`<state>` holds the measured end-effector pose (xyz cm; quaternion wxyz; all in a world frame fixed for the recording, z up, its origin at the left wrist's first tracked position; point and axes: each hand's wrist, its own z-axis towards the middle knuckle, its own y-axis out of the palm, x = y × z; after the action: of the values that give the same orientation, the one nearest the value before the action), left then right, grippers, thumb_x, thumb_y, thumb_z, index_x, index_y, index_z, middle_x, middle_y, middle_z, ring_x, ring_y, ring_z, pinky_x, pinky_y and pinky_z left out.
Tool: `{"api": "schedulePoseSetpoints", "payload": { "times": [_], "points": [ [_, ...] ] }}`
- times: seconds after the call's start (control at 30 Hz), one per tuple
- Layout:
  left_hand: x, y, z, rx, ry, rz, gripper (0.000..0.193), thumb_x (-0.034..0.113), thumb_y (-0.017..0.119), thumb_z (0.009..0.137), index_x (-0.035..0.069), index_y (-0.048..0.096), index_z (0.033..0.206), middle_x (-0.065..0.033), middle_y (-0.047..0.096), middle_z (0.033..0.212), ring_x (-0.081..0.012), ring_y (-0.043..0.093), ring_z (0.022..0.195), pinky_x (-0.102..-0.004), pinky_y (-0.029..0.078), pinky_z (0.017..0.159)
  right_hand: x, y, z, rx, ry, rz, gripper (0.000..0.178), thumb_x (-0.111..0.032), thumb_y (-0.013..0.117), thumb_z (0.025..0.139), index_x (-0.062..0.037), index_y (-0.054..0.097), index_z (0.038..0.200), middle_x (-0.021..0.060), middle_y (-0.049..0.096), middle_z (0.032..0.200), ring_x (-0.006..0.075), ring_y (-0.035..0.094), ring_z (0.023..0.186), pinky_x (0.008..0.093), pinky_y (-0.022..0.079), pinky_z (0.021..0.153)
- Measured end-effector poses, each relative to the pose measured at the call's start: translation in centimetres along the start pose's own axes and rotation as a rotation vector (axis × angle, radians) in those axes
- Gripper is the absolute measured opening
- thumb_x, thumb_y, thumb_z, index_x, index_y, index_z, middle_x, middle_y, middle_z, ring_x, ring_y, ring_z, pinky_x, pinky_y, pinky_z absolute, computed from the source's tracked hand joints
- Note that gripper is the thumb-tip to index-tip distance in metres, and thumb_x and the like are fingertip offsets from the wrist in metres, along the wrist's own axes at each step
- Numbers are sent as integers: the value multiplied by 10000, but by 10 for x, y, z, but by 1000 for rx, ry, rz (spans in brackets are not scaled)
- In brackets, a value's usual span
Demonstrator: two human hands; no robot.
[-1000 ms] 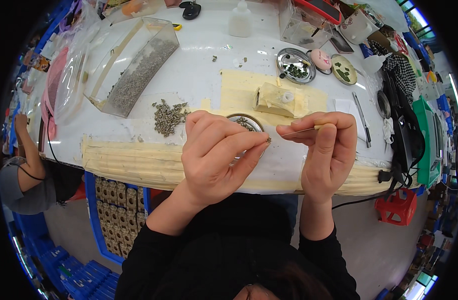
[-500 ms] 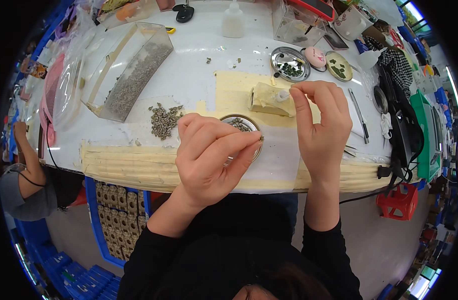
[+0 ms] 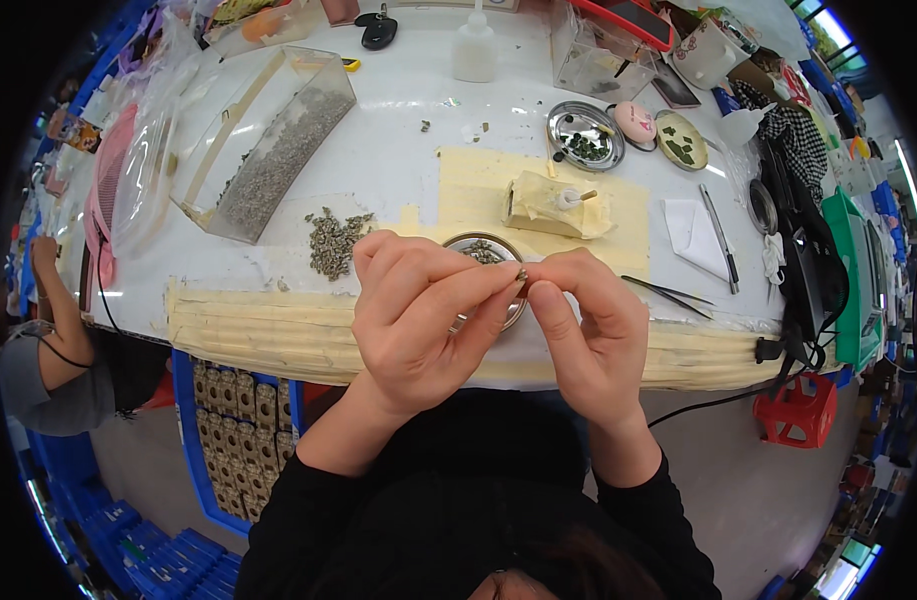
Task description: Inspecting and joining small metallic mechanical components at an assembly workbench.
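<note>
While both hands are meeting over a round, metal-rimmed dish [image 3: 475, 237], one small grey-green piece [image 3: 521, 273] is sitting at their fingertips.

Left hand [image 3: 428, 320]: thumb and forefinger closing on the piece in a tip pinch, other fingers curling loosely behind.

Right hand [image 3: 596, 335]: thumb and forefinger bending nearly together, tips standing at or just beside the piece; whether they are gripping anything, cannot tell.

Hazards, as judged: the piece is resting on the very tips of the pinch, so a light push from the right fingers could be rolling it loose. A dropped piece could be landing among the similar bits in the dish and getting lost. Tweezers [image 3: 650, 286], lying just beyond the right hand, could be getting knocked by an outward sweep.

Orientation: the piece is showing too little for its long axis or pointing end to be told.

Nearby: a loose pile [image 3: 333, 240] of similar bits is lying left of the dish; a taped block [image 3: 533, 203] is standing beyond it, bearing a white holder [image 3: 568, 200] whose stick [image 3: 588, 196] is pointing rightward.
</note>
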<state>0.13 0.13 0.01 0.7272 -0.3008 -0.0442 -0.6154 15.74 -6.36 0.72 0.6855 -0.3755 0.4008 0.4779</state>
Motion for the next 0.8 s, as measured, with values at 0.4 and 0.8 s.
{"api": "schedulePoseSetpoints", "payload": {
  "times": [0.4,0.8],
  "points": [
    [0,5,-1,27,-14,19,286,33,827,659,91,743,926,28,624,785,-158,565,705,-320,341,717,3,0,0,90,-52,-61,131,-15,724,850,4,712,979,91,665,882,165,621,773,269,490,701],
    [-1,3,-1,33,1,24,284,21,814,676,88,742,943,22,634,796,-155,563,704,-318,344,717,7,6,-8,48,-22,6,186,-12,723,858,22,707,1040,82,675,897,165,632,798,273,502,723]
  ]
}}
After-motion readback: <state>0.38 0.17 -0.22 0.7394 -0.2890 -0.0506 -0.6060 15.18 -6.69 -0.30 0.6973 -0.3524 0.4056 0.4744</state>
